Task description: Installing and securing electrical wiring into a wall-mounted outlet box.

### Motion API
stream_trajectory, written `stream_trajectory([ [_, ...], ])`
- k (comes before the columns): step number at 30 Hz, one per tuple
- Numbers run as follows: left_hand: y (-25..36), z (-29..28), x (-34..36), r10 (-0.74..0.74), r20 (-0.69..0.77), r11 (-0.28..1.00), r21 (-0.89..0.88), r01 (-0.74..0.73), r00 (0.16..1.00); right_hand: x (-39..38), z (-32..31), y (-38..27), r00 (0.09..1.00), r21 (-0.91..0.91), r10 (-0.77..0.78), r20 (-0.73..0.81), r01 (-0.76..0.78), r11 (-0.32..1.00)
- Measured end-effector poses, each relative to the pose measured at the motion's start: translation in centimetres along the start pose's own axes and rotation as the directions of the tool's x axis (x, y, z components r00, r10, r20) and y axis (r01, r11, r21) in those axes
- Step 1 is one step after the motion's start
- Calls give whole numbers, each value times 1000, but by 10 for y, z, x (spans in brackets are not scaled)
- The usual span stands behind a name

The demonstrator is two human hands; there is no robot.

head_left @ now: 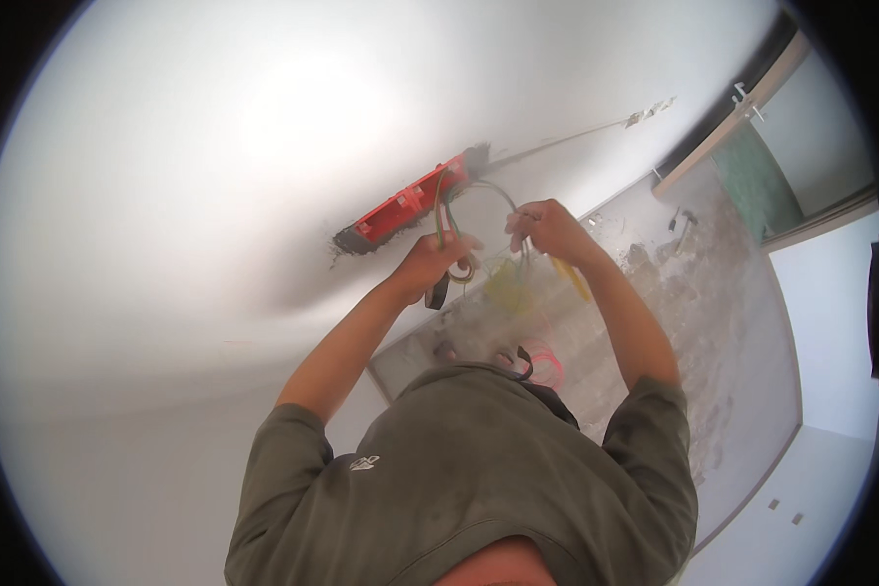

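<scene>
A red junction box (409, 202) is recessed in the white wall (215, 127), with rough dark plaster round its edges and coloured wires hanging from it. My left hand (430, 262) is closed below the box, gripping green-yellow and darker wires, with a black roll, apparently tape (437, 292), at its fingers. My right hand (547, 231) is to the right of the box, fingers pinched on a grey wire (503, 192). A long yellow item (573, 280) hangs just below this hand; what it is, I cannot make out.
Below lies a dusty floor (654, 352) with a pink wire coil (547, 363), a blurred yellow-green heap (508, 283) and scattered small debris and tools (684, 230). A green panel (752, 186) and a doorway edge stand at the upper right. A chase runs along the wall right of the box.
</scene>
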State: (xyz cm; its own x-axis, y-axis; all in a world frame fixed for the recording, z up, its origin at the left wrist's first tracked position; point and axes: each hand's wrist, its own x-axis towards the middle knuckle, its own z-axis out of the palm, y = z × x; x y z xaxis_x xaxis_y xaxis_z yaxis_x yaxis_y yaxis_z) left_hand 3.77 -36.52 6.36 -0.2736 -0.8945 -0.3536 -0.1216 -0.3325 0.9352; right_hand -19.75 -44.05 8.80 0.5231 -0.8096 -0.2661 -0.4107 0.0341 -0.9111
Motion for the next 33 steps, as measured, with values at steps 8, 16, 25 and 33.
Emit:
stream_trajectory([
  [8, 5, 18, 17, 8, -103, 1000, 22, -5, 995, 19, 29, 11, 861, -328, -455, -226, 373, 868],
  [16, 13, 15, 19, 18, 32, 999, -35, -17, 999, 19, 37, 5, 882, -297, -391, -261, 312, 902],
  [25, 16, 16, 17, -56, 23, 990, -128, 59, 998, 3, 40, 19, 898, 75, -259, -356, 304, 950],
  [33, 17, 22, 12, -7, 12, 925, -380, 11, 1000, -29, 51, 65, 969, 690, -169, 183, -4, 724],
])
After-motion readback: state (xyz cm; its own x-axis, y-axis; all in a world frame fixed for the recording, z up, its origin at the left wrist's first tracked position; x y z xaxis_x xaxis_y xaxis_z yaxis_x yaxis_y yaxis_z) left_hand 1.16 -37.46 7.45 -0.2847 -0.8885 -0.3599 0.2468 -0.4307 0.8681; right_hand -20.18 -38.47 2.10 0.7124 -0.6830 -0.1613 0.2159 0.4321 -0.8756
